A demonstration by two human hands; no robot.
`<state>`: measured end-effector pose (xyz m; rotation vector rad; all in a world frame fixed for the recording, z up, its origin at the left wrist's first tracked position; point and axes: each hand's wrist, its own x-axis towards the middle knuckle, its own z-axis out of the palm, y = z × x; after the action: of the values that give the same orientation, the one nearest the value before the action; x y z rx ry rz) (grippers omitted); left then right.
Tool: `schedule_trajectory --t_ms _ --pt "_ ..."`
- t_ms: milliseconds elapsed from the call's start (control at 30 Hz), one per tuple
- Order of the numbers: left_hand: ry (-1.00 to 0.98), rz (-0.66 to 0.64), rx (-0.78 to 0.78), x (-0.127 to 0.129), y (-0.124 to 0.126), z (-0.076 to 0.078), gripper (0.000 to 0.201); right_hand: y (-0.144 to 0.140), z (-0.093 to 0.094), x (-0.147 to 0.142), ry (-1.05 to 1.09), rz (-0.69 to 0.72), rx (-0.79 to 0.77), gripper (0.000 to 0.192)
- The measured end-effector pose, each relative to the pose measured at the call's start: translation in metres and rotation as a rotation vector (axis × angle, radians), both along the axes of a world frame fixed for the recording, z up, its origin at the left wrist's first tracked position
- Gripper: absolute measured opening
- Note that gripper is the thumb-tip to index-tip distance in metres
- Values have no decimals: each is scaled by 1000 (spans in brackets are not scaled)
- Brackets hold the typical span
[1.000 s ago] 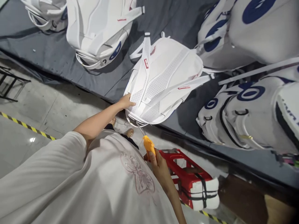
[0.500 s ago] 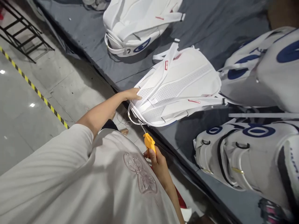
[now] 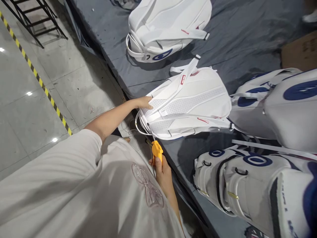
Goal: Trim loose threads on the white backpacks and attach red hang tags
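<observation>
A white backpack [image 3: 188, 102] lies on the grey-covered table with its padded back panel and shoulder straps facing up. My left hand [image 3: 145, 103] grips its top end, fingers closed over the edge beside the straps. Just below that hand, a thin carry loop sticks out past the table edge. In my right hand [image 3: 162, 170] is a yellow-orange air blow gun [image 3: 157, 149], fingers wrapped round its handle. Its thin metal nozzle points up at the bag's top end near the loop; whether the tip touches the fabric I cannot tell.
Another white backpack [image 3: 170, 29] lies farther along the table [image 3: 235, 29]. Several white and blue bags [image 3: 257, 185] crowd the right side, with a cardboard box [image 3: 299, 53] behind. On the floor are a black metal step frame [image 3: 37, 19] and yellow-black tape [image 3: 37, 76].
The view has shifted, so the bags on the right sit lower and the box shows more. Both hands keep their hold, and the blow gun's nozzle stays by the bag's top end.
</observation>
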<state>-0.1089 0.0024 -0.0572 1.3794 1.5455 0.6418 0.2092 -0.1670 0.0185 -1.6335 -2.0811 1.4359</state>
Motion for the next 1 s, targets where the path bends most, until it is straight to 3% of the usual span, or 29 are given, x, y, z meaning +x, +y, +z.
schedule_trajectory --t_ms 233,533,833,1000 --pt "26 24 30 1 -5 0 42 10 -1 -4 10 7 38 40" --pt "-51 73 86 2 -13 0 42 0 -13 -2 0 5 30 46" --pt "-114 304 216 17 -29 -9 52 -15 -13 5 75 -122 68 41" --pt "149 502 327 33 -53 6 63 -27 -14 9 121 -169 77 41"
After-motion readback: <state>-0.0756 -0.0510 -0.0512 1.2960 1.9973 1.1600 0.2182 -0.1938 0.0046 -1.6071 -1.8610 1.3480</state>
